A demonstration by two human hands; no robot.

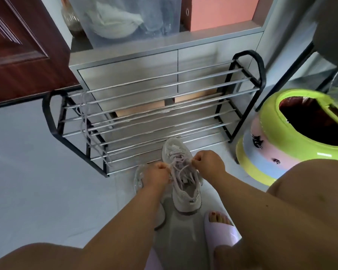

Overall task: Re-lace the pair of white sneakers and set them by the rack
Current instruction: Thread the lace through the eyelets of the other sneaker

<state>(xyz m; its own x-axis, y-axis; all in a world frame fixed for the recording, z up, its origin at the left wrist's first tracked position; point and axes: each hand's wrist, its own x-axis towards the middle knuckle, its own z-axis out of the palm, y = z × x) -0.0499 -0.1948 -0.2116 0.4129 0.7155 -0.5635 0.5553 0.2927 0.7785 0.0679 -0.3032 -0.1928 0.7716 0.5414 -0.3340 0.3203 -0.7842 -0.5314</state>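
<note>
Here, the white sneaker [180,172] stands on the floor just near the rack [154,114], toe toward it, as I watch my left hand [158,175] and right hand [208,162] each pinch its lace [180,168]. The second sneaker [140,181] lies left, its spare lace [86,121] draped on the rack's left end. Uneven pulling could leave the lacing lopsided.

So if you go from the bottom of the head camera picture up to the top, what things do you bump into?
Pink slipper → white sneaker being laced → metal shoe rack → grey cabinet → clear plastic box on top.
</note>
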